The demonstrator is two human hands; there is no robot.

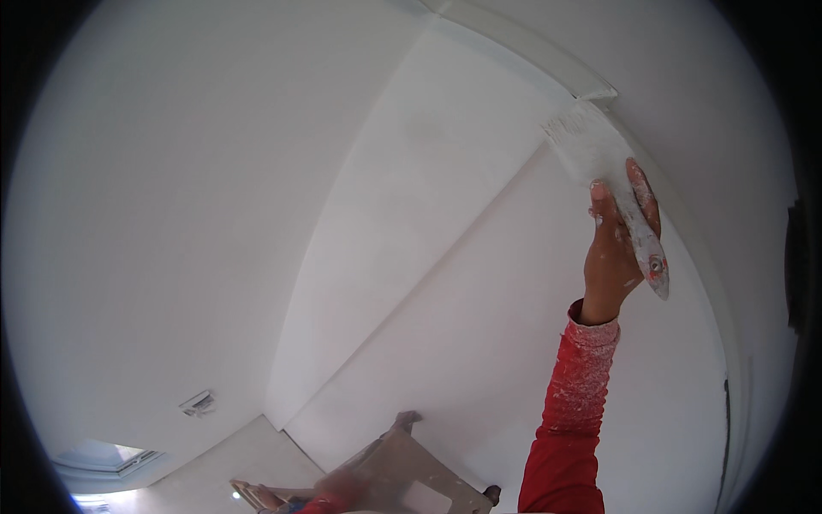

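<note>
The right hand grips a wide flat brush, its thumb and a finger on either side of the handle, which runs down between them. White coats the brush; reddish marks near the ring-shaped metal fitting at its handle end are too smeared to read as a label. The bristle end lies over the white panelling, just below the end of a raised moulding; contact cannot be told. Below the brush, a white-dusted red sleeve covers the forearm. Far down and left of the brush, the left hand shows partly near a tan board-like thing; I cannot tell whether it grips.
</note>
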